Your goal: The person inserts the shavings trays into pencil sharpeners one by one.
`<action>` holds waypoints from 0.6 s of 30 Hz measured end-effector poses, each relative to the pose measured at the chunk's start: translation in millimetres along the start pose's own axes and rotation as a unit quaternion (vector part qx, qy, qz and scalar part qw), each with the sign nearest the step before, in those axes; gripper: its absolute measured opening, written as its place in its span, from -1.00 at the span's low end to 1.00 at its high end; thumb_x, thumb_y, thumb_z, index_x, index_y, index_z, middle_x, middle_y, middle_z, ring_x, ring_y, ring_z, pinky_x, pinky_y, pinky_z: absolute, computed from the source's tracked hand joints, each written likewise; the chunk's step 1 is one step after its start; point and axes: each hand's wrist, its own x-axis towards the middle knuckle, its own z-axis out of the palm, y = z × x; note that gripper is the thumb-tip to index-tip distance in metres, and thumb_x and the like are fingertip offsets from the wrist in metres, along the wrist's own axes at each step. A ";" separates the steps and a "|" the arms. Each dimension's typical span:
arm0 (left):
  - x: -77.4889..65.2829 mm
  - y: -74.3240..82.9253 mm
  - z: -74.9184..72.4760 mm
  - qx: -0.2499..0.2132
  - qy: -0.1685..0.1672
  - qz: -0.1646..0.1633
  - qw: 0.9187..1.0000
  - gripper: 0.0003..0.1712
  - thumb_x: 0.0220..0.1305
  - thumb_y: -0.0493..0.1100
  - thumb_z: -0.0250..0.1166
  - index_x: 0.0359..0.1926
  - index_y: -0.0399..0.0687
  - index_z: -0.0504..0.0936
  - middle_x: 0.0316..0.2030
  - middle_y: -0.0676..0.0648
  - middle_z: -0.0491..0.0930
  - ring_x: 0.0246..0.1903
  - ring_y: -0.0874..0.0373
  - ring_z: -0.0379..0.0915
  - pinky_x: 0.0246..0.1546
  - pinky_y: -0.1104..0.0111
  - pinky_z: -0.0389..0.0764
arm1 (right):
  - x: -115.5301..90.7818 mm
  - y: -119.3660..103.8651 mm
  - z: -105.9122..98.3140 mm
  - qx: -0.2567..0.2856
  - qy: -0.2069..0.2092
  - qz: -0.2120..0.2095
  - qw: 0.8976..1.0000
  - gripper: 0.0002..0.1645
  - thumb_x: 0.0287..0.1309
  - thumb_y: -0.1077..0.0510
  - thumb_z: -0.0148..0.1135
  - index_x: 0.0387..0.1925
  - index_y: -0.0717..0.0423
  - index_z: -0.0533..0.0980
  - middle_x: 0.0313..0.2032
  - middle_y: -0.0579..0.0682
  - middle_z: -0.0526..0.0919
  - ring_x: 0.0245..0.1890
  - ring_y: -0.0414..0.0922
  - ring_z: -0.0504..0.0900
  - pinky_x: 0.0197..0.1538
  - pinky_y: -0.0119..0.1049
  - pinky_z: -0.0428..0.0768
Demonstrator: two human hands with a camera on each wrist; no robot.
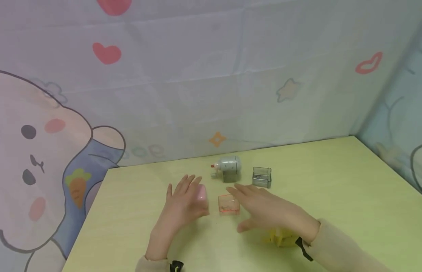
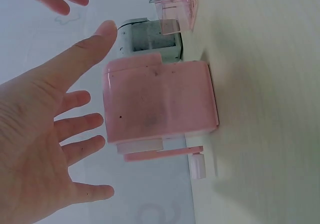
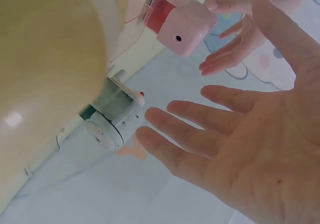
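My left hand (image 1: 178, 207), its fingers spread, is at the left side of a pink crank pencil sharpener (image 2: 155, 101). In the left wrist view the thumb tip reaches close to the sharpener's upper edge, and its crank sticks out on the far side. My right hand (image 1: 265, 206) hovers palm down with extended fingers and holds nothing. Just left of its fingertips lies a clear pink shavings drawer (image 1: 228, 207). A yellow object (image 1: 282, 238) is partly hidden under the right wrist; it looms large and blurred in the right wrist view.
Behind the hands stands a grey crank pencil sharpener (image 1: 229, 167) with a red tip. To its right is a clear grey drawer (image 1: 262, 178). The pale table (image 1: 333, 177) ends at a printed cloth backdrop (image 1: 183, 105).
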 end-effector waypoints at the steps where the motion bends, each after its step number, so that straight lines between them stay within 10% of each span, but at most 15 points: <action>1: 0.6 -1.2 0.6 -0.003 -0.002 -0.001 1.000 0.12 -0.31 0.21 0.44 0.32 0.07 0.13 0.29 -0.10 0.19 0.28 -0.01 -0.13 0.15 -0.31 -0.06 | 2.2 -0.6 -1.0 -0.006 -0.010 0.002 1.000 0.10 -0.19 -0.20 0.32 0.31 0.17 0.06 0.30 0.21 0.16 0.19 0.17 0.16 0.19 0.17 0.23; 18: 9.4 -16.5 4.7 -0.036 -0.042 -0.010 0.998 0.12 -0.31 0.05 0.49 0.32 0.05 0.12 0.24 -0.17 0.25 0.22 -0.07 -0.01 0.11 -0.28 0.10 | 63.1 3.8 -3.6 -0.048 -0.144 0.077 0.985 0.08 -0.24 0.00 0.33 0.27 0.34 0.05 0.22 0.26 0.26 -0.04 0.06 0.42 0.00 -0.05 0.48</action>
